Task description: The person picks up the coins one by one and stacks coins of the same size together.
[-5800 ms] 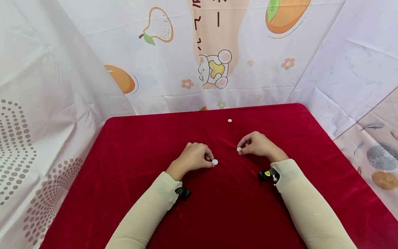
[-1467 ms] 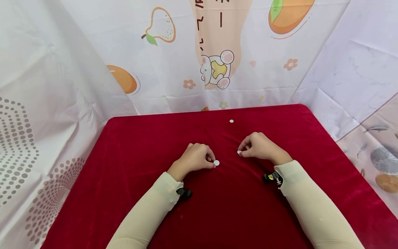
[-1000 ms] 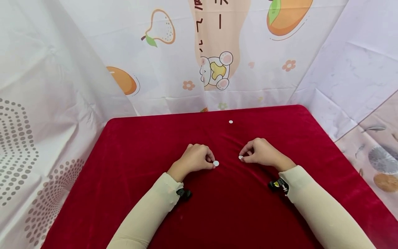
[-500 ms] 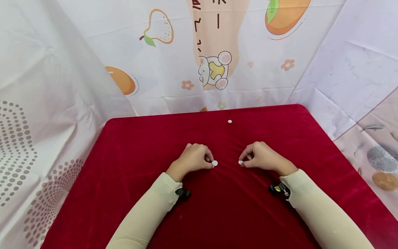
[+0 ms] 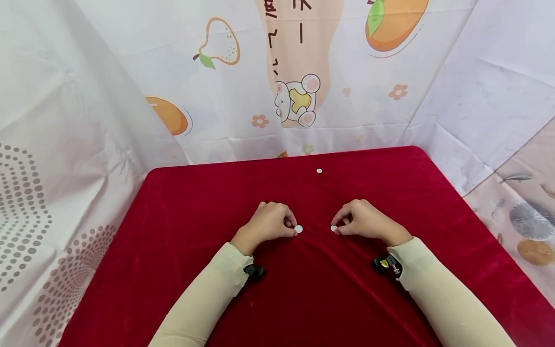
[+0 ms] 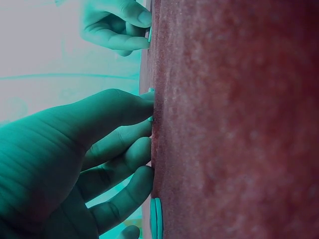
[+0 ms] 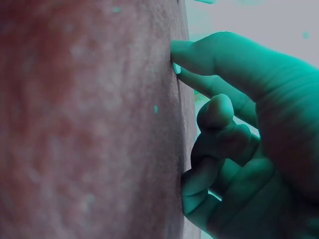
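Observation:
On the red cloth (image 5: 182, 221) my left hand (image 5: 293, 226) lies with curled fingers, thumb and forefinger pinching a small white disc (image 5: 298, 229) against the cloth. My right hand (image 5: 338, 225) pinches a second white disc (image 5: 333, 228) the same way, a short gap to the right. A third white disc (image 5: 319, 170) lies alone farther back. In the left wrist view the left hand (image 6: 148, 112) has its fingertips on the cloth, and the right hand (image 6: 122, 30) shows beyond. In the right wrist view the right hand (image 7: 185, 63) presses its disc (image 7: 176, 68) edge-on.
Printed white curtains (image 5: 243, 86) stand close round the back and both sides of the table. The cloth's far edge (image 5: 282, 159) meets the curtain. Beige sleeves (image 5: 208, 294) cover both forearms, each with a small black wrist device (image 5: 255, 271).
My right hand has drawn its disc toward me and a little left, now level with the left hand's disc. The left hand and the far disc have stayed put.

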A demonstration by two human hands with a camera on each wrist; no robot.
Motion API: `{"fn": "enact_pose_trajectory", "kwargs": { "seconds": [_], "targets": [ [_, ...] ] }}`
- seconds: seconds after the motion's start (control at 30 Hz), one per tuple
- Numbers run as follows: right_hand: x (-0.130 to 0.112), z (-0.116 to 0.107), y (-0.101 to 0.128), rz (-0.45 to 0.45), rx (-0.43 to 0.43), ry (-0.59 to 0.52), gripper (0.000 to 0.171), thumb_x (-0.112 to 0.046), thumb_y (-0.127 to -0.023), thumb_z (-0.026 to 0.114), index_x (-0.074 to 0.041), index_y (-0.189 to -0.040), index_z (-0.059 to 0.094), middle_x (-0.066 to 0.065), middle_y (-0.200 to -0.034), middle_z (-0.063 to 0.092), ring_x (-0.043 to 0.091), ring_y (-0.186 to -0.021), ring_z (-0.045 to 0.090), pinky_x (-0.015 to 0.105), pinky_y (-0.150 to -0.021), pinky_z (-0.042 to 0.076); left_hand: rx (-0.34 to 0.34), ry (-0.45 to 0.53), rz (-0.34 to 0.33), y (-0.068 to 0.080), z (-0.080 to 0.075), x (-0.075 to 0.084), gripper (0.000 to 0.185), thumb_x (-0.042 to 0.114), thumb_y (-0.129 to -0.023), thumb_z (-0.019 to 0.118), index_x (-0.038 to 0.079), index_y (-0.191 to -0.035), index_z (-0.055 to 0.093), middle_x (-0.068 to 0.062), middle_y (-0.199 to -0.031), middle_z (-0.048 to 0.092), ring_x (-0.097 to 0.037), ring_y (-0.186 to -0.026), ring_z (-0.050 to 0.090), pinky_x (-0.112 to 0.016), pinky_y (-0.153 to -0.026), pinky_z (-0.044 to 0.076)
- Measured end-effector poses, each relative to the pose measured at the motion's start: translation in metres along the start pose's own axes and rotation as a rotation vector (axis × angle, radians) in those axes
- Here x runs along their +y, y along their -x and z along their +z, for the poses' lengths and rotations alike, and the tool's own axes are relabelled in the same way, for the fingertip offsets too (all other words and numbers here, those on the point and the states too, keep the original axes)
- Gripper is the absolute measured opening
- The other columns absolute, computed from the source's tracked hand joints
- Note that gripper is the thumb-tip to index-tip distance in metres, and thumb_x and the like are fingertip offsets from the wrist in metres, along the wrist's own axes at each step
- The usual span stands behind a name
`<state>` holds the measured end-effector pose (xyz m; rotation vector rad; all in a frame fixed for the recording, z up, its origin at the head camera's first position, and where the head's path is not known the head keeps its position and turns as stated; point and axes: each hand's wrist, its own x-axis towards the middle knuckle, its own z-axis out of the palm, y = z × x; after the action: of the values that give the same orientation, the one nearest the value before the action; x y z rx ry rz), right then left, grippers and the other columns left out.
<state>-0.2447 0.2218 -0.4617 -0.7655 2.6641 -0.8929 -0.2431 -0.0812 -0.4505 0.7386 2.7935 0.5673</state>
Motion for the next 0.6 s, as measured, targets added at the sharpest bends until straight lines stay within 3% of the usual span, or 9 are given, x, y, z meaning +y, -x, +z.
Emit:
{"fn": "enact_pose_trajectory", "kwargs": {
  "seconds": [0.6],
  "targets": [
    [-0.0022, -0.0012, 0.0007, 0.04, -0.016, -0.041, 0.017, -0.019, -0.079, 0.087, -0.032, -0.087, 0.08, -0.006, -0.062, 0.059, 0.008, -0.057, 0.049, 0.023, -0.055, 0.043, 0.011, -0.003, -0.001, 0.0009, 0.002, -0.002, 0.011, 0.039, -0.083, 0.087, 0.032, -0.085, 0.079, 0.023, -0.075, 0.065, -0.002, -0.079, 0.059, -0.04, -0.088, 0.037]
  ]
}}
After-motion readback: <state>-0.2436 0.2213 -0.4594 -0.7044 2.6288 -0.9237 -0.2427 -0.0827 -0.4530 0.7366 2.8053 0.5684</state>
